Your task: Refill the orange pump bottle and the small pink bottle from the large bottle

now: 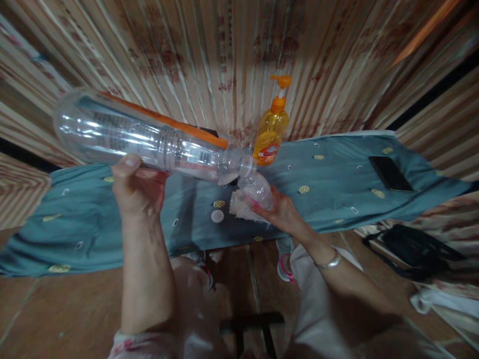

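Observation:
My left hand (135, 187) grips a large clear plastic bottle (142, 137) with an orange-edged label, held tilted so its open mouth points down to the right. Its mouth meets the mouth of a small clear bottle (258, 189), which my right hand (279, 209) holds together with a white cloth (239, 207) over the blue-green patterned cloth (337, 174) covering the table. A white bottle cap (217, 216) lies on the cloth just left of the white cloth.
An orange pump bottle (272, 130) stands at the table's back edge by the striped wall. A black phone (390, 173) lies at the table's right. A black bag (411, 249) sits on the floor at right. A black stool (250, 326) is between my legs.

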`<state>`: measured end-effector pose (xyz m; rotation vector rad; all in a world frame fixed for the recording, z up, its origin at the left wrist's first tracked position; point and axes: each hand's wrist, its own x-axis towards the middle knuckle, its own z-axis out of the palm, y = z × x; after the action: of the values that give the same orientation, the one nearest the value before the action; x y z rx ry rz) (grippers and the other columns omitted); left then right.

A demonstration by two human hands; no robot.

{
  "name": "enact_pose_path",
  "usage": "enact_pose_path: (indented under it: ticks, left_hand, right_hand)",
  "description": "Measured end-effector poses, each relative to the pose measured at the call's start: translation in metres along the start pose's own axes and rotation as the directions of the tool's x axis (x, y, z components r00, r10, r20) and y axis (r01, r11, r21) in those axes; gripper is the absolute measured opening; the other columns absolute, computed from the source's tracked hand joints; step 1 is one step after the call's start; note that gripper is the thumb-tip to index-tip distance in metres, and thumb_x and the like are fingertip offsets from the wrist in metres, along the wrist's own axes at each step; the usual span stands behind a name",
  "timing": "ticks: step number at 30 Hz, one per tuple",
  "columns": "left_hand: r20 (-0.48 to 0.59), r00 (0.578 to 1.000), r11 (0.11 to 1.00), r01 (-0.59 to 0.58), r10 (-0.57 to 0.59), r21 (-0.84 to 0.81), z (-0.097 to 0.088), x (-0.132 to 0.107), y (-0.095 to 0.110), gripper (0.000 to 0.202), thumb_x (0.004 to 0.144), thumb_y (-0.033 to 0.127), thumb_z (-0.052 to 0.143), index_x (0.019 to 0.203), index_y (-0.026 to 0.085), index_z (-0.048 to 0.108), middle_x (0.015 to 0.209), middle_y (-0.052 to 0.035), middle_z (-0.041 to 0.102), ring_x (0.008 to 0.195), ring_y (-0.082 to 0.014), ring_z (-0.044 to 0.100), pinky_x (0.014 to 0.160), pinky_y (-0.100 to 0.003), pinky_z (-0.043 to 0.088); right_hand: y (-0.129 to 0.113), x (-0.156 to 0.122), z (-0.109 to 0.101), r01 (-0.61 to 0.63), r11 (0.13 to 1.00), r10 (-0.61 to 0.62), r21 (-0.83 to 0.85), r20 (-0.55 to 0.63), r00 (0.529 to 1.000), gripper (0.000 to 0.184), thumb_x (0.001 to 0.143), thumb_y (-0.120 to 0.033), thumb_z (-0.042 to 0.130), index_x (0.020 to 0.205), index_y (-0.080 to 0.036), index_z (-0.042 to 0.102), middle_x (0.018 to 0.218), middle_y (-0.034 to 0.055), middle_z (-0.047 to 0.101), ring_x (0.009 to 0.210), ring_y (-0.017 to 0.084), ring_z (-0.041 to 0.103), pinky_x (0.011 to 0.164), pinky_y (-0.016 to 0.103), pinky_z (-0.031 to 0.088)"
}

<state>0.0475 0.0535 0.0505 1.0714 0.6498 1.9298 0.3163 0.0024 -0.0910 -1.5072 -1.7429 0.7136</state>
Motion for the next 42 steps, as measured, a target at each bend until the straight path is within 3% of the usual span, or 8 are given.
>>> enact_pose_path:
  ticks: [11,17,24,28,32,42]
  left_hand:
    - [-0.011,1.0,0.999,-0.008,0.008,0.033,-0.0003,0.0009,0.0009,0.061,0.052,0.036,0.07,0.112,0.03,0.066,0.088,-0.0025,0.071,0.105,-0.0351,0.072,0.084,-0.053,0.066]
    - [0.018,1.0,1.0,-0.009,0.008,0.025,0.0002,-0.001,0.001,0.066,0.056,0.036,0.07,0.121,0.03,0.066,0.088,-0.0028,0.071,0.105,-0.0357,0.073,0.085,-0.056,0.066]
    - [0.008,1.0,1.0,-0.004,0.004,0.019,0.0026,-0.0029,0.0018,0.068,0.055,0.035,0.071,0.122,0.029,0.064,0.092,-0.0035,0.072,0.114,-0.0371,0.072,0.092,-0.058,0.065]
    - [0.009,1.0,1.0,0.016,-0.016,0.016,0.0005,-0.0023,0.002,0.069,0.055,0.034,0.071,0.123,0.032,0.065,0.091,-0.0011,0.073,0.11,-0.0349,0.074,0.091,-0.055,0.066]
    - [-0.011,1.0,1.0,0.014,-0.014,0.025,-0.0038,0.0001,0.0014,0.066,0.053,0.032,0.071,0.119,0.032,0.067,0.089,-0.0001,0.074,0.104,-0.0329,0.074,0.088,-0.051,0.067]
    - [-0.037,0.999,0.999,-0.005,0.006,0.035,0.0017,-0.0015,0.0037,0.055,0.052,0.033,0.068,0.107,0.03,0.069,0.077,-0.0012,0.067,0.097,-0.0335,0.074,0.09,-0.054,0.065]
  right_hand:
    - [-0.0064,-0.0002,-0.0023,-0.035,0.999,0.035,-0.016,0.028,0.999,0.059,0.083,-0.045,0.079,0.135,-0.022,0.063,0.119,0.0137,0.08,0.112,0.041,0.078,0.097,0.055,0.063]
    - [-0.0075,-0.0007,-0.0026,-0.037,0.999,0.037,-0.013,0.023,0.999,0.06,0.084,-0.043,0.079,0.136,-0.019,0.062,0.119,0.0147,0.08,0.111,0.04,0.078,0.097,0.053,0.063]
    - [-0.0065,-0.0002,-0.0018,-0.035,0.999,0.036,-0.014,0.016,0.999,0.06,0.083,-0.045,0.08,0.136,-0.023,0.063,0.118,0.0117,0.08,0.11,0.039,0.078,0.096,0.053,0.064]
    - [-0.0051,0.0002,-0.0012,-0.018,1.0,0.018,0.002,0.021,1.0,0.059,0.083,-0.047,0.08,0.135,-0.025,0.064,0.118,0.0111,0.08,0.109,0.039,0.078,0.095,0.054,0.064]
    - [-0.0041,0.0008,-0.0019,-0.006,1.0,0.006,0.01,0.026,1.0,0.058,0.083,-0.049,0.079,0.136,-0.03,0.064,0.12,0.0084,0.079,0.109,0.037,0.078,0.097,0.055,0.063]
    - [-0.0057,0.0001,-0.0015,-0.044,0.999,0.045,-0.024,0.018,0.999,0.062,0.083,-0.046,0.082,0.137,-0.021,0.064,0.121,0.0144,0.08,0.113,0.039,0.078,0.098,0.052,0.062]
